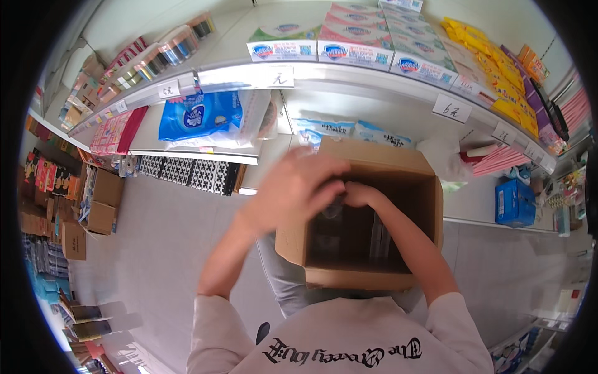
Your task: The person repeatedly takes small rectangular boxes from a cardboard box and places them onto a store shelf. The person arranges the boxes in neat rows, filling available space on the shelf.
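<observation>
An open cardboard box (373, 279) stands before me against the lower shelf, its flaps folded outward. My right hand (359, 194) reaches inside near the left wall, its fingers curled and partly hidden behind my left hand. Blurred by motion, my left hand (306, 184) is over the box's left edge with its fingers bent toward the right hand. A small, dark, partly see-through object (332, 210) shows just below the fingers; which hand holds it, if either, I cannot tell. Pale flat items (379, 236) and other dim goods lie at the box's bottom.
Boxed soap (355, 44) and yellow packs (507, 79) line the upper shelf, whose front edge runs beyond the box. Below it lie a blue package (201, 117) and blue-white bags (380, 133). A blue box (515, 202) sits right; open cartons (103, 201) stand left.
</observation>
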{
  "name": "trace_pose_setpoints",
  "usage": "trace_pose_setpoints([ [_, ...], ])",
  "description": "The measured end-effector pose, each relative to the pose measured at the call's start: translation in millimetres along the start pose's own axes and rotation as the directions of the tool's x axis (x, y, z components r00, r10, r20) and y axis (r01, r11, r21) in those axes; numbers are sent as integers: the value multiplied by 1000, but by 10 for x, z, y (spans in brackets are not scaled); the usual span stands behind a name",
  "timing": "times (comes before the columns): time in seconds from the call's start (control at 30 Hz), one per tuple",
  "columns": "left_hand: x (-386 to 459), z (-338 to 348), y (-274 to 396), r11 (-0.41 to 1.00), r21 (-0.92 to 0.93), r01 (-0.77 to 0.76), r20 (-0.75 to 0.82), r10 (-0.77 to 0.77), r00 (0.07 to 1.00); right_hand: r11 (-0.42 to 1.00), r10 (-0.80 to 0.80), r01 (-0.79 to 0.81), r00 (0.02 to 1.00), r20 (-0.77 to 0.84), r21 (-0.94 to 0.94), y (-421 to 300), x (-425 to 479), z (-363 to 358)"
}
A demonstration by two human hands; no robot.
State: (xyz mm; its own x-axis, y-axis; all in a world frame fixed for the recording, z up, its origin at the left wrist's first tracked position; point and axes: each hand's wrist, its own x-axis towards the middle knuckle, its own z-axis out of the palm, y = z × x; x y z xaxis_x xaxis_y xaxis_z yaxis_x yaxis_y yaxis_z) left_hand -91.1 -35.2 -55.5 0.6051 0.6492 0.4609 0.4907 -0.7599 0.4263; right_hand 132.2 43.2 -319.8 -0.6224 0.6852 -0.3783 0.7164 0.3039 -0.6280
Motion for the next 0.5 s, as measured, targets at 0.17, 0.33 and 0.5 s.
trace_pose_setpoints([
  [0.17,-614,1013,-88,974,-108,201,106,-190,976,918,297,-365,891,344,153,655,344,630],
  [0.33,-634,1180,-1,973,10,229,3,-229,973,976,183,-153,962,204,-154,1329,277,1569],
  [0.5,-757,1200,97,964,85,253,33,-257,966,991,95,-90,995,40,-102,1088,62,2381],
])
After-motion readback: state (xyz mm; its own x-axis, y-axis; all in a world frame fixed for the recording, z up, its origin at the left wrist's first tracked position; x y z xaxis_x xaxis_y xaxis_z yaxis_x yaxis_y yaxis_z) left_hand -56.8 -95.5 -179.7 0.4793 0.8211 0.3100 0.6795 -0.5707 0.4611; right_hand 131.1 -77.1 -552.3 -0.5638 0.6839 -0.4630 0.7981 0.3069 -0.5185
